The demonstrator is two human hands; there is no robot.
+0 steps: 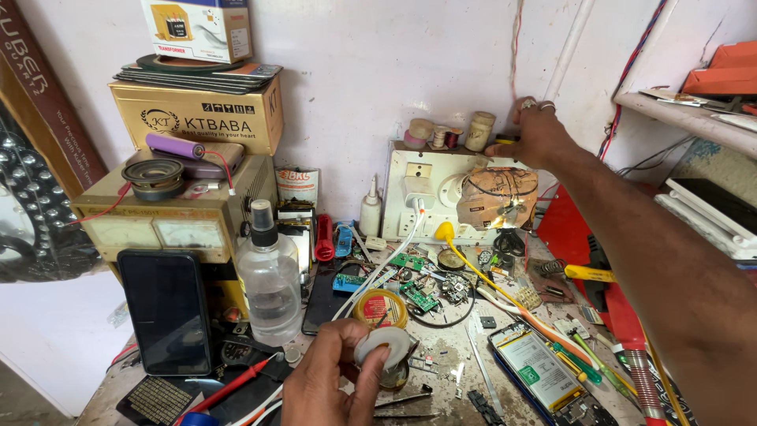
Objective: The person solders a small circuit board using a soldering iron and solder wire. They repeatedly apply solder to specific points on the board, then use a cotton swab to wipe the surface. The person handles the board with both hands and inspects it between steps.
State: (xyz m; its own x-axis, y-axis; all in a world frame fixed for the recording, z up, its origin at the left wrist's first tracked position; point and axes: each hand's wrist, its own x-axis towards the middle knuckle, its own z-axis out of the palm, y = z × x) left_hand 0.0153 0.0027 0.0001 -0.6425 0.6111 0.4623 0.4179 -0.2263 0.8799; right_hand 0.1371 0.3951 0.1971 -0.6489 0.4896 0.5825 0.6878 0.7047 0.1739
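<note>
- While the left hand (331, 379) holds a small round white reel (385, 345) low at the front of the bench, thumb and fingers closed around its rim, the right hand (536, 134) stretches to the top edge of a white switchboard (418, 177) against the wall.
- Right-hand fingers are loosely curled and rest on or just above the board's top; whether they grip anything cannot be told.
- Judging by this, work looks at an early stage: the reel is in hand, yet nothing on the bench is being joined or repaired.
- An opened phone (540, 371) with its battery showing lies untouched to the right of the reel.
- Small green circuit boards (414, 296) and loose parts sit between the reel and the switchboard.
- A round yellow tin (378, 308) stands just behind the reel.
- A clear spray bottle (270, 276) and a dark phone (167, 312) stand to the left.
- A yellow-tipped tool (446, 231) and its cable cross the clutter, crowding the reach between the hands.
</note>
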